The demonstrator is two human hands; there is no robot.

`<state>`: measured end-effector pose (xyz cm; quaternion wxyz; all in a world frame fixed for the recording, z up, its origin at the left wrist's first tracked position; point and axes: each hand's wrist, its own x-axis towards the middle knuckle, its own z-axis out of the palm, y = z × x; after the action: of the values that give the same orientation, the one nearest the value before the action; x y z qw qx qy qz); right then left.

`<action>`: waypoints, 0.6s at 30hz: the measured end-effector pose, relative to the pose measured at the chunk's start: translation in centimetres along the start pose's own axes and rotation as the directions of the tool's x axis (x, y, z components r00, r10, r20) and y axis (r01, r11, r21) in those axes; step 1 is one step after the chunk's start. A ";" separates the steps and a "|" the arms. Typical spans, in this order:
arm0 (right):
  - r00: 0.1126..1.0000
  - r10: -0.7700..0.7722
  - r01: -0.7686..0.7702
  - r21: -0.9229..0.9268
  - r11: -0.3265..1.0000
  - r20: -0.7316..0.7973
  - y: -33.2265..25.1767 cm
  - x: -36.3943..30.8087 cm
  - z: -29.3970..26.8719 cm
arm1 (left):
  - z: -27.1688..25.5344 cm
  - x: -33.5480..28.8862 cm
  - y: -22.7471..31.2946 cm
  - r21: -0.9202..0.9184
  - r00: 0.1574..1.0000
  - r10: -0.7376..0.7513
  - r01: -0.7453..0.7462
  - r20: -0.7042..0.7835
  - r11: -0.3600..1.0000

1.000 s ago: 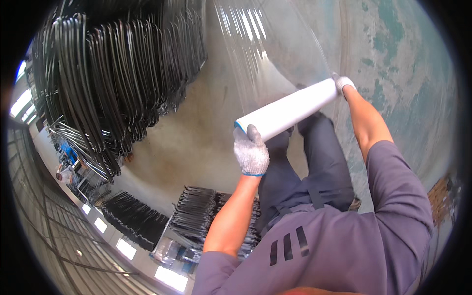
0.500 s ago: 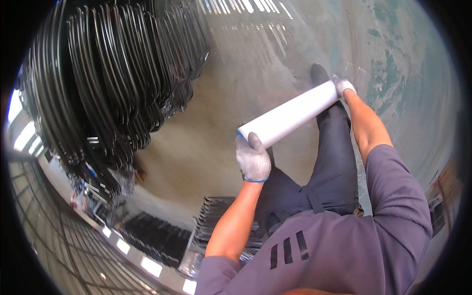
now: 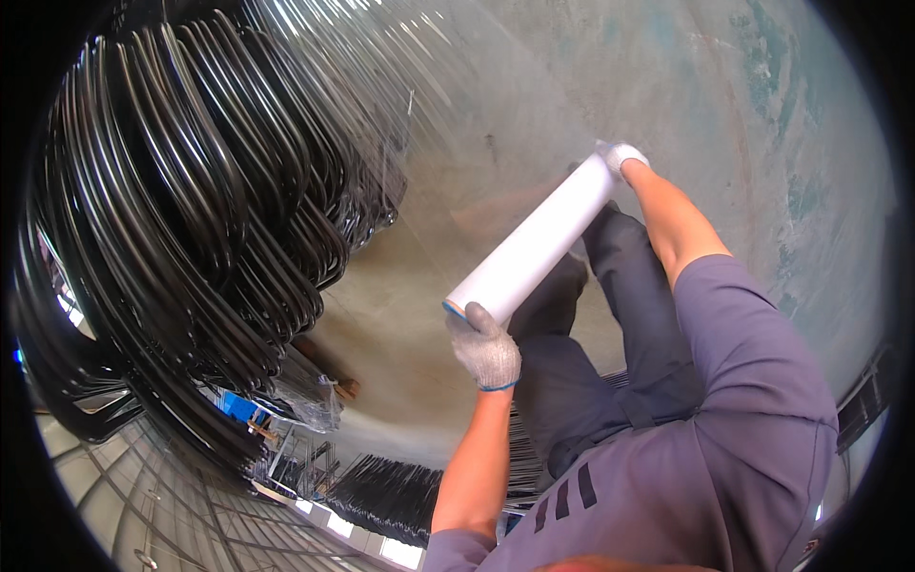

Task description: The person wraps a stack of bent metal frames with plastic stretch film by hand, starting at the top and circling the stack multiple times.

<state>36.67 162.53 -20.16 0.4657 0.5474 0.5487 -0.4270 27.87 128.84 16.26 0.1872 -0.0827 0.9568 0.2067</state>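
Observation:
A long white roll of stretch film (image 3: 534,243) slants between my two gloved hands, its near end lower left and its far end upper right. My left hand (image 3: 484,351) grips the near end, thumb over the rim, beside an orange-and-blue edge. At the other end my right hand (image 3: 626,157) is closed round the roll; its fingers are partly hidden. A sheer sheet of film seems to run from the roll toward a stack of bent, glossy black tubes (image 3: 191,191) on the left. Clear wrap (image 3: 376,200) shows on the stack's right side.
Grey concrete floor (image 3: 686,86) with greenish patches spreads ahead and to the right. Behind the stack lie more dark tubes (image 3: 386,491) and a blue object (image 3: 238,407). My legs (image 3: 629,276) stand below the roll. A dark rack-like object (image 3: 867,400) sits at the far right.
The roll has swung to a steeper slant, and its far end has shifted left with my right hand. My view has turned; the black tube stack appears larger and closer. Both hands keep their hold.

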 end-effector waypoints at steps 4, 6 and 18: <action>0.994 -0.064 0.063 -0.013 0.998 -0.086 -0.5 0.1 6.1 | -1.2 0.6 -2.6 0.063 1.000 0.016 -0.015 -0.021 0.998; 0.989 -0.122 0.124 0.027 0.992 -0.089 -0.7 0.4 9.4 | -1.7 1.1 -4.1 0.060 1.000 0.013 -0.012 -0.022 0.998; 0.981 -0.183 0.168 0.197 0.966 0.063 -11.8 4.7 33.9 | -5.1 10.5 -18.6 0.245 0.979 0.194 -0.172 -0.070 0.954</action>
<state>26.54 129.87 -32.13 0.3934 0.5210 0.5323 -0.5389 21.00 109.11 9.66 0.1311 0.0198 0.9858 0.1028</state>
